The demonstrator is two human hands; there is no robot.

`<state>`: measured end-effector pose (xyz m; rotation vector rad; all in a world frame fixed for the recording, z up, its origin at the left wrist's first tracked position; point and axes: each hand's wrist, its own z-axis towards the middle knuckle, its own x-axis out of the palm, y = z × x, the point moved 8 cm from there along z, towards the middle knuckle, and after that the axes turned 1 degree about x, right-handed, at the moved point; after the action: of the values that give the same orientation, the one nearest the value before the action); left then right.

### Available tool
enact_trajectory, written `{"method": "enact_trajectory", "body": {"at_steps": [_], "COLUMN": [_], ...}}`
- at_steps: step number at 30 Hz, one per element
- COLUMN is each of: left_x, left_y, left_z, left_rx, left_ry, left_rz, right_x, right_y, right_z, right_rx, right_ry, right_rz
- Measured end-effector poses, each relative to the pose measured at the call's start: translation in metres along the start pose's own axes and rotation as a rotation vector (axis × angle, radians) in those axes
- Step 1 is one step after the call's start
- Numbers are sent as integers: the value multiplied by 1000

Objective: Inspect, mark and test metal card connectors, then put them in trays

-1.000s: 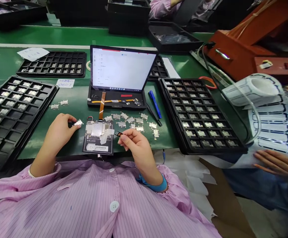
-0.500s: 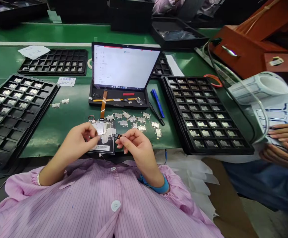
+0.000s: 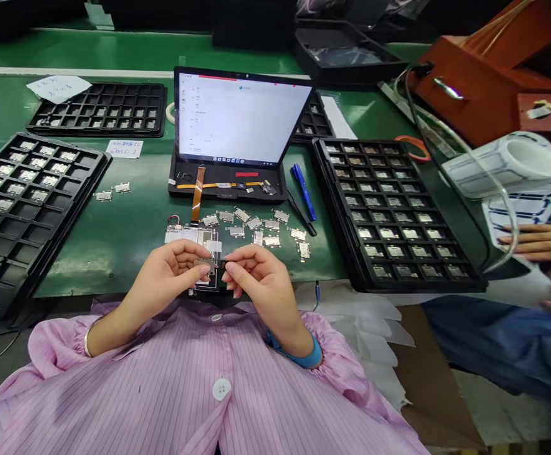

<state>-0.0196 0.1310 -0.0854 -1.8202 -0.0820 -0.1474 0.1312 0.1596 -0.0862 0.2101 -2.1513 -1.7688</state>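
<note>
Left hand (image 3: 164, 273) is over the board (image 3: 183, 234) now instead of off beside it, pinching a metal piece (image 3: 205, 262); right hand (image 3: 262, 276) still pinches that tiny dark bit (image 3: 223, 265).

This looks like an electronics assembly workshop: left and right of the fingers (image 3: 249, 253), black gridded plastic trays (image 3: 42, 219) hold flat silvery metal parts (image 3: 395, 251) on a long green workbench (image 3: 100, 246); well right of the fingers is a co-worker's bare hand (image 3: 548, 242).
</note>
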Motion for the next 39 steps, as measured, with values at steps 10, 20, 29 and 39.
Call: {"method": "enact_trajectory", "body": {"at_steps": [10,20,29,39], "left_x": [4,-4,16,14], "left_y": [0,-17,-13,-11], "left_z": [1,8,16,15], "left_rx": [25,273,647,640], "left_ry": [5,-136,-164,-167], "left_rz": [52,690,1328,1300], "right_x": [7,-13,-38,-39], "right_y": [-7,-4,-19,-15], "right_z": [0,17,49,48], "right_rx": [44,-89,-17,1], "right_ry": [74,-114,-252,-266], "right_rz": [-48,-177,-137,-134]}}
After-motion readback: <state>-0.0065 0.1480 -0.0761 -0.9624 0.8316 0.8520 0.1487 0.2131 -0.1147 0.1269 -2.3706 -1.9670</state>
